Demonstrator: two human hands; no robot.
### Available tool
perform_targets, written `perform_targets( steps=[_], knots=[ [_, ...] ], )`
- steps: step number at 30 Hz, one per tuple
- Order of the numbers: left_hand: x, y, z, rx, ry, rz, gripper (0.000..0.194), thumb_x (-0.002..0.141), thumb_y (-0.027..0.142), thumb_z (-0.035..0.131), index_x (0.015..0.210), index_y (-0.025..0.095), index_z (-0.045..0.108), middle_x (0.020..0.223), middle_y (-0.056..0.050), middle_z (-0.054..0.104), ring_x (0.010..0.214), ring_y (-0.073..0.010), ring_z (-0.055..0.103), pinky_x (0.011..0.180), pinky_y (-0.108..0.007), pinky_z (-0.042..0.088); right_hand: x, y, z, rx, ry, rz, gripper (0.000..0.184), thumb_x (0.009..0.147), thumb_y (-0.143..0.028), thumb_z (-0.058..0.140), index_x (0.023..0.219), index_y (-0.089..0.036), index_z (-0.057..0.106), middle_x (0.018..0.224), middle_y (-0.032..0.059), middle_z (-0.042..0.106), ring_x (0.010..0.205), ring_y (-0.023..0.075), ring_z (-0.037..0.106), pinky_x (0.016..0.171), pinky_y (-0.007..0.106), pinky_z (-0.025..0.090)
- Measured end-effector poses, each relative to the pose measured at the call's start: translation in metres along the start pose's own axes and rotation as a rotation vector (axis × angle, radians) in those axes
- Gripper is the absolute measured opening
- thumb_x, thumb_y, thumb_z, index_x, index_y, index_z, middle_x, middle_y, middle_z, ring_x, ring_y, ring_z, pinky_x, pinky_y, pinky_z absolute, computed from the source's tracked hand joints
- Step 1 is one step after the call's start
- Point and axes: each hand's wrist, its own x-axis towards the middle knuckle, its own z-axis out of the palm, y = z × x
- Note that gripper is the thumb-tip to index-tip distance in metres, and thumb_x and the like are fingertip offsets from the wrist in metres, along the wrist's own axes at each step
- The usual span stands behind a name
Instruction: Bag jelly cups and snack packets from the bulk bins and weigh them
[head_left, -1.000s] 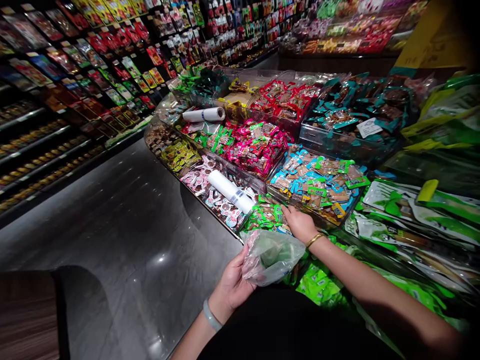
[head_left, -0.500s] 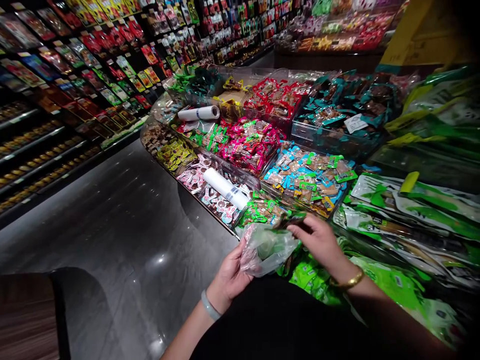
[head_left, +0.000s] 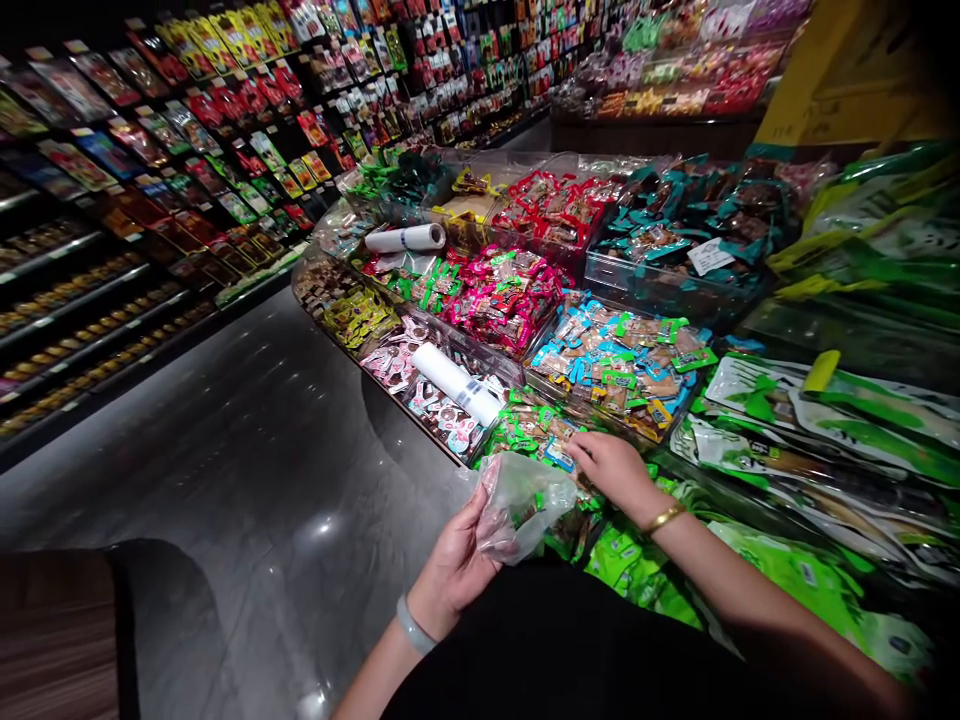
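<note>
The left hand (head_left: 461,562) was bare, with a bangle (head_left: 415,626) around its wrist: closed in appearance, rounded, smooth and fairly thick, pale grey with a faint bluish-green cast and a soft sheen. The right hand (head_left: 611,474) was bare, and its wrist carried a bracelet (head_left: 664,518), a slimmer, gold-coloured band with a bright metallic shine; surface detail was too small to tell. Both forearms were uncovered as far as visible. The torso was covered by a garment (head_left: 570,650), uniformly black; its fabric and seams could not be made out.
</note>
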Motion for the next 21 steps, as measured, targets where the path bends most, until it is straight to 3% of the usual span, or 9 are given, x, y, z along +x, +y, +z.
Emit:
perform_targets(
  steps=[3, 6, 9, 11, 16, 18, 21],
  knots=[
    [-0.001, 0.0, -0.003, -0.038, -0.035, -0.009, 0.011, 0.094, 0.03, 0.062, 0.096, 0.019, 0.062, 0.055, 0.008, 0.041, 0.044, -0.0055, 0.041, 0.048, -0.019, 0.039, 0.035, 0.01, 0.018, -0.064, -0.007, 0.132, 0.03, 0.097, -0.038, 0.052, 0.118, -0.023, 0.067, 0.118, 0.0092, 0.071, 0.103, 0.0214, 0.067, 0.082, 0.027, 0.049],
    [-0.002, -0.001, -0.004, -0.04, -0.036, -0.007, 0.012, 0.095, 0.031, 0.061, 0.098, 0.019, 0.062, 0.055, 0.008, 0.039, 0.045, -0.0056, 0.04, 0.047, -0.018, 0.036, 0.058, 0.012, 0.04, -0.103, -0.023, 0.168, 0.05, 0.088, -0.039, 0.066, 0.133, -0.02, 0.057, 0.128, 0.0147, 0.065, 0.104, 0.0245, 0.068, 0.079, 0.029, 0.05],
    [-0.005, -0.002, -0.005, -0.034, -0.04, 0.003, 0.013, 0.095, 0.031, 0.06, 0.099, 0.02, 0.063, 0.054, 0.008, 0.037, 0.045, -0.0056, 0.039, 0.048, -0.018, 0.036, 0.066, 0.009, 0.057, -0.142, -0.019, 0.188, 0.065, 0.083, -0.037, 0.071, 0.141, -0.019, 0.047, 0.132, 0.0183, 0.06, 0.099, 0.0261, 0.07, 0.075, 0.03, 0.051],
    [-0.008, -0.002, -0.006, -0.029, -0.034, 0.008, 0.013, 0.095, 0.032, 0.06, 0.098, 0.02, 0.063, 0.054, 0.008, 0.036, 0.044, -0.0054, 0.037, 0.048, -0.019, 0.036, 0.065, 0.008, 0.062, -0.154, -0.007, 0.185, 0.057, 0.087, -0.03, 0.064, 0.141, -0.02, 0.048, 0.129, 0.018, 0.061, 0.094, 0.0251, 0.071, 0.072, 0.03, 0.05],
    [-0.012, -0.002, -0.006, -0.026, 0.009, 0.015, 0.013, 0.095, 0.032, 0.059, 0.099, 0.021, 0.063, 0.057, 0.007, 0.039, 0.046, -0.0064, 0.04, 0.049, -0.02, 0.037, 0.058, 0.017, 0.055, -0.115, 0.028, 0.185, 0.022, 0.09, -0.022, 0.051, 0.104, -0.014, 0.067, 0.095, 0.0161, 0.071, 0.084, 0.0268, 0.071, 0.068, 0.03, 0.047],
    [-0.011, -0.002, -0.006, -0.032, 0.006, 0.011, 0.012, 0.096, 0.031, 0.058, 0.103, 0.022, 0.063, 0.057, 0.007, 0.037, 0.046, -0.0064, 0.039, 0.049, -0.02, 0.037, 0.052, 0.022, 0.045, -0.067, 0.067, 0.204, 0.02, 0.09, -0.025, 0.052, 0.099, -0.014, 0.066, 0.084, 0.0139, 0.071, 0.079, 0.0263, 0.07, 0.066, 0.03, 0.046],
    [-0.009, -0.003, -0.005, -0.037, 0.01, 0.009, 0.01, 0.095, 0.03, 0.06, 0.099, 0.02, 0.062, 0.057, 0.007, 0.036, 0.046, -0.0059, 0.038, 0.048, -0.018, 0.035, 0.035, 0.023, 0.024, 0.032, 0.149, 0.218, 0.027, 0.096, -0.034, 0.042, 0.104, -0.017, 0.062, 0.084, 0.0089, 0.07, 0.076, 0.0216, 0.067, 0.066, 0.028, 0.046]
  ],
)
